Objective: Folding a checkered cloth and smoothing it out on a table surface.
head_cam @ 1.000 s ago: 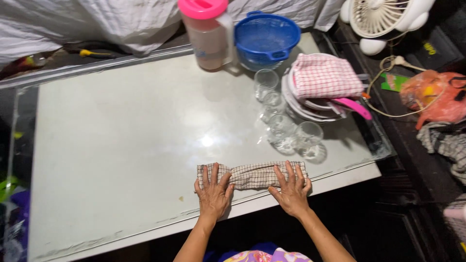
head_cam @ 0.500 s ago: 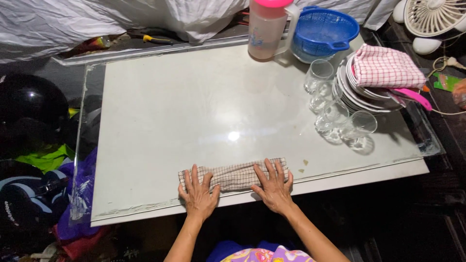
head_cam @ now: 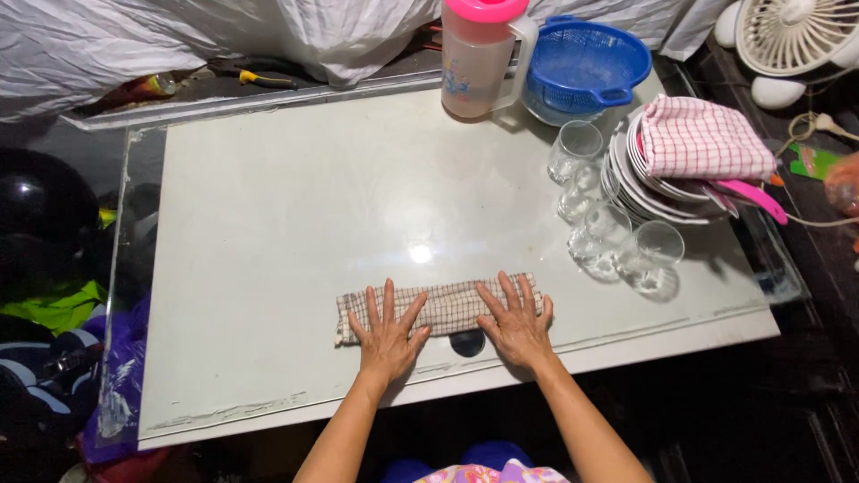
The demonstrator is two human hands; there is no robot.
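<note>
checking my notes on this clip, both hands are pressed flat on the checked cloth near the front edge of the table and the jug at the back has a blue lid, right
Not quite: the jug at the back has a pink lid, not a blue one; the blue thing is the strainer bowl beside it. The rest holds: the left hand and right hand are pressed flat on the checked cloth near the front edge of the table. The head view shows it.

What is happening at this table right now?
A person presses both hands flat on a folded checked cloth lying on the glass-topped table, near its front edge. The left hand covers the cloth's left part, the right hand its right part. At the far right corner stand a pink-lidded pitcher, a blue colander, several clear drinking glasses and stacked plates under a red checked towel.
</note>
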